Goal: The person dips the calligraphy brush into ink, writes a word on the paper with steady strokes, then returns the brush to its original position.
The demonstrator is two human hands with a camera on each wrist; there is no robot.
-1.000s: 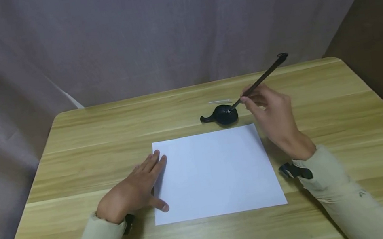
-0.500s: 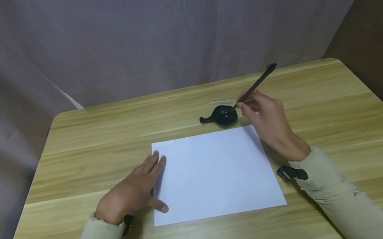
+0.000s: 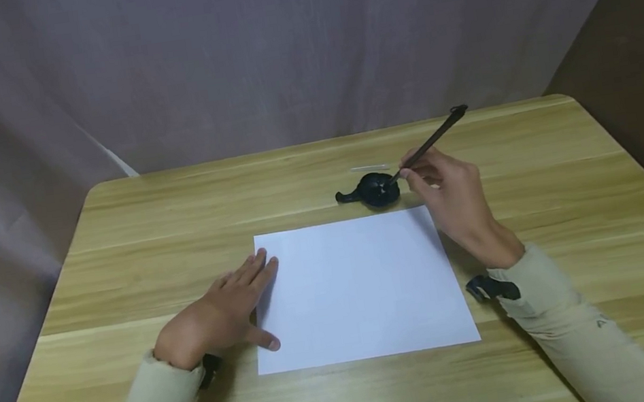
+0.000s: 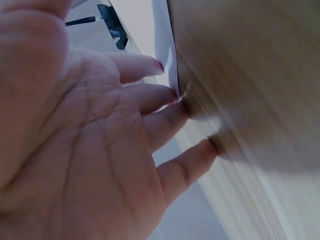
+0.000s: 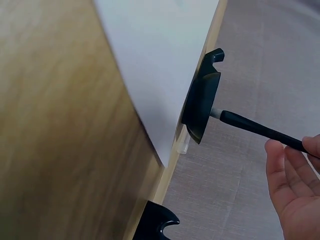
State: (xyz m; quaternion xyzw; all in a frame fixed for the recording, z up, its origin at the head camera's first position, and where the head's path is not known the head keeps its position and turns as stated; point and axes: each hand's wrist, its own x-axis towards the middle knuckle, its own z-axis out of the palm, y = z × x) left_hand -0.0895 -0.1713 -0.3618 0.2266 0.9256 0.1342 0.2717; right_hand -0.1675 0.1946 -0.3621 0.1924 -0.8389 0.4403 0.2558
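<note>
My right hand [image 3: 455,203] pinches a dark-handled writing brush [image 3: 433,139] between thumb and fingers. The brush slants, and its pale head [image 5: 215,113] reaches into a black ink dish [image 3: 372,198] with a curved handle pointing left. How deep the tip sits is hidden. My left hand [image 3: 220,315] lies with spread, fairly straight fingers over the left edge of a white sheet of paper [image 3: 359,292]. In the left wrist view, two of the left fingertips [image 4: 180,112] meet the wood just outside the paper's edge. No marks show on the sheet.
Behind the ink dish lies a thin clear tube [image 3: 369,168]. The wooden table [image 3: 362,401] has a grey curtain [image 3: 301,53] along its back. A black strap buckle [image 3: 491,288] hangs at the right sleeve, right of the paper.
Over the first half second, my right hand and the brush shifted a little left and down, with the brush staying at the ink dish. Since then they barely move. The left hand stays put.
</note>
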